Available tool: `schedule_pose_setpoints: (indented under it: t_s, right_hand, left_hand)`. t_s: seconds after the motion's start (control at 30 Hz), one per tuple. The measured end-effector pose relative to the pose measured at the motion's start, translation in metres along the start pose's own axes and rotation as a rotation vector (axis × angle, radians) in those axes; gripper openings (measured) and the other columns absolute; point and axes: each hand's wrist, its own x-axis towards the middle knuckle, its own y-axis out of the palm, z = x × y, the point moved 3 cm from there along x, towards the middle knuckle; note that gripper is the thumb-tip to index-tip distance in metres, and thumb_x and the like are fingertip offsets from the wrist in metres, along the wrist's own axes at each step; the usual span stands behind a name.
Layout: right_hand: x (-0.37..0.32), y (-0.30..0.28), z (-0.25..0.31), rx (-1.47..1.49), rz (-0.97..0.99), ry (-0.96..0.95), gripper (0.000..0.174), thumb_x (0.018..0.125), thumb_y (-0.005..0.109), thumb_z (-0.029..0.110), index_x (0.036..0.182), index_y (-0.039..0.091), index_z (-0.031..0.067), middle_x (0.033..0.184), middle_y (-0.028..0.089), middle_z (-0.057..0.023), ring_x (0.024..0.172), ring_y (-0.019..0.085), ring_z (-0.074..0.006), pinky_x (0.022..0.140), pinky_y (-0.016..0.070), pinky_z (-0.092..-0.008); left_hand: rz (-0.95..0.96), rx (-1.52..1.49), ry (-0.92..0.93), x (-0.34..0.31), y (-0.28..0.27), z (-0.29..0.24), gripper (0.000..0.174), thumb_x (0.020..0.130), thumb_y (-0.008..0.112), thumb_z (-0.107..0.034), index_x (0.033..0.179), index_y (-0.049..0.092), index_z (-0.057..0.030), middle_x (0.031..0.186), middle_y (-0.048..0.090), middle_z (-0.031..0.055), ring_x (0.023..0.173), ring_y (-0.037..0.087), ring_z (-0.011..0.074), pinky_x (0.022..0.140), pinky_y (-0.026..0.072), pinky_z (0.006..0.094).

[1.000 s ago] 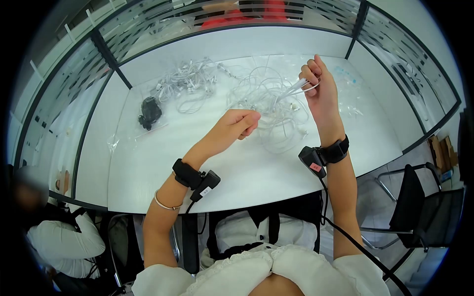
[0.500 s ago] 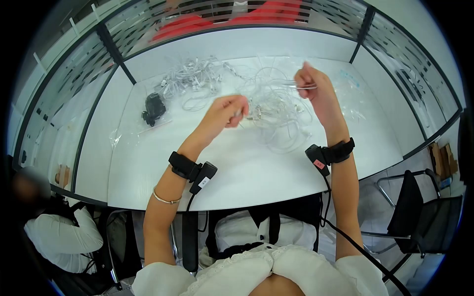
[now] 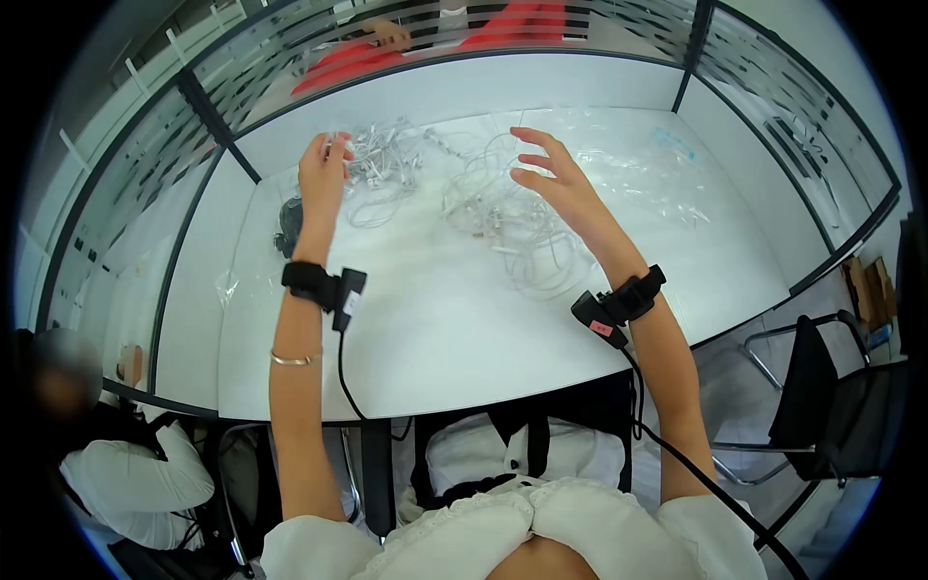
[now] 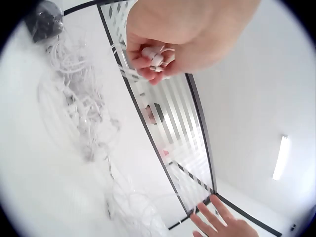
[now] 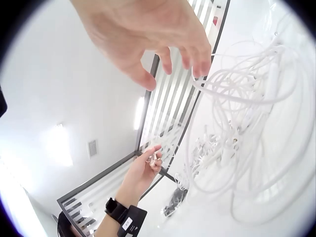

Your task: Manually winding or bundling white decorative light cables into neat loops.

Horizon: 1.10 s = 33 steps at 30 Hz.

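My left hand (image 3: 322,179) is raised at the back left, in front of one end of a heap of white earphones (image 3: 391,155). Its curled fingers grip small white earphones (image 4: 157,58) with a bit of thin cord, seen in the left wrist view. My right hand (image 3: 563,184) is over the second tangle of white cables (image 3: 517,222), fingers spread and thumb apart. In the right wrist view its fingertips come right at a loop of white cable (image 5: 237,98), with nothing gripped. A black bundle in clear plastic (image 3: 289,227) is partly hidden behind my left forearm.
Clear plastic bags (image 3: 657,174) lie at the back right of the white table (image 3: 435,329). Partitions with glass tops (image 3: 464,82) enclose the back and sides. A black chair (image 3: 812,416) stands at right; another person (image 3: 135,483) sits at left.
My left hand has moved left from the cable tangle to the earphone heap. My right hand has let go of the cables, opened its fingers and shifted left over the tangle.
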Motion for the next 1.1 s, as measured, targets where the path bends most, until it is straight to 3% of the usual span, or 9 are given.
schedule_pose_setpoints:
  t_s: [0.03, 0.1, 0.23, 0.37, 0.53, 0.6, 0.73, 0.87, 1.1]
  right_hand:
    - [-0.001, 0.001, 0.000, -0.025, -0.001, -0.007, 0.054, 0.081, 0.062, 0.028, 0.130, 0.044, 0.0155, 0.134, 0.036, -0.0125, 0.122, 0.042, -0.0277, 0.096, 0.0383, -0.0380]
    - [-0.001, 0.002, -0.002, -0.075, 0.009, -0.025, 0.051, 0.082, 0.061, 0.028, 0.128, 0.046, 0.0149, 0.133, 0.037, -0.0118, 0.121, 0.042, -0.0271, 0.097, 0.0374, -0.0376]
    - [0.001, 0.000, -0.007, -0.138, 0.041, -0.043, 0.046, 0.083, 0.060, 0.028, 0.125, 0.049, 0.0141, 0.132, 0.038, -0.0109, 0.120, 0.042, -0.0259, 0.098, 0.0354, -0.0375]
    - [0.002, -0.006, -0.006, -0.146, 0.031, -0.055, 0.039, 0.083, 0.058, 0.028, 0.119, 0.055, 0.0122, 0.128, 0.043, -0.0109, 0.119, 0.042, -0.0254, 0.099, 0.0346, -0.0367]
    - [0.002, -0.017, -0.012, -0.421, 0.074, -0.052, 0.037, 0.083, 0.059, 0.028, 0.115, 0.058, 0.0108, 0.124, 0.049, -0.0111, 0.120, 0.042, -0.0269, 0.100, 0.0341, -0.0369]
    - [0.003, -0.023, -0.029, -0.584, 0.116, -0.057, 0.038, 0.084, 0.058, 0.030, 0.117, 0.057, 0.0117, 0.127, 0.049, -0.0093, 0.122, 0.042, -0.0261, 0.102, 0.0323, -0.0376]
    - [0.003, -0.025, -0.052, -0.578, 0.328, 0.120, 0.044, 0.081, 0.062, 0.036, 0.117, 0.058, 0.0116, 0.121, 0.049, -0.0104, 0.118, 0.043, -0.0268, 0.099, 0.0361, -0.0374]
    - [0.000, -0.027, -0.043, -0.641, 0.362, 0.093, 0.048, 0.077, 0.065, 0.045, 0.112, 0.061, 0.0113, 0.119, 0.049, -0.0109, 0.115, 0.046, -0.0259, 0.096, 0.0383, -0.0349]
    - [0.001, -0.030, -0.041, -0.741, 0.184, 0.122, 0.029, 0.084, 0.057, 0.033, 0.092, 0.065, 0.0055, 0.094, 0.062, -0.0091, 0.085, 0.058, -0.0225, 0.076, 0.0458, -0.0325]
  left_hand:
    - [0.044, 0.076, -0.057, 0.008, -0.006, 0.009, 0.030, 0.088, 0.056, -0.026, 0.105, 0.059, -0.0010, 0.086, 0.062, 0.0086, 0.067, 0.056, 0.0126, 0.062, 0.0446, 0.0235]
    - [0.051, 0.294, -0.028, 0.028, -0.014, 0.055, 0.036, 0.085, 0.059, -0.027, 0.109, 0.058, -0.0006, 0.103, 0.058, 0.0140, 0.087, 0.057, 0.0197, 0.077, 0.0448, 0.0283]
    - [0.201, 0.564, -0.063, 0.016, -0.027, 0.062, 0.044, 0.080, 0.064, -0.027, 0.114, 0.056, 0.0004, 0.124, 0.048, 0.0203, 0.116, 0.046, 0.0307, 0.097, 0.0372, 0.0362]
    - [0.121, 0.579, 0.195, -0.015, -0.026, 0.023, 0.036, 0.079, 0.064, -0.021, 0.108, 0.059, -0.0004, 0.114, 0.054, 0.0178, 0.111, 0.049, 0.0313, 0.096, 0.0377, 0.0369]
    - [0.461, 0.505, 0.160, -0.060, 0.006, -0.007, 0.026, 0.085, 0.060, -0.020, 0.104, 0.059, -0.0031, 0.113, 0.054, 0.0105, 0.112, 0.048, 0.0247, 0.097, 0.0354, 0.0329]
    - [0.646, 0.444, 0.045, -0.083, 0.030, -0.028, 0.027, 0.087, 0.059, -0.020, 0.108, 0.058, -0.0040, 0.114, 0.054, 0.0098, 0.112, 0.048, 0.0241, 0.096, 0.0357, 0.0326]
    - [0.730, 0.370, 0.158, -0.109, 0.074, -0.049, 0.039, 0.086, 0.060, -0.019, 0.122, 0.050, -0.0070, 0.118, 0.051, 0.0107, 0.113, 0.044, 0.0260, 0.095, 0.0354, 0.0337]
    - [0.731, 0.378, 0.276, -0.114, 0.100, -0.049, 0.047, 0.079, 0.061, -0.012, 0.124, 0.046, -0.0078, 0.120, 0.048, 0.0132, 0.117, 0.041, 0.0305, 0.092, 0.0384, 0.0357]
    - [0.739, 0.481, 0.159, -0.108, 0.084, -0.055, 0.029, 0.076, 0.063, -0.008, 0.104, 0.058, -0.0115, 0.079, 0.055, 0.0052, 0.066, 0.049, 0.0190, 0.063, 0.0425, 0.0309]
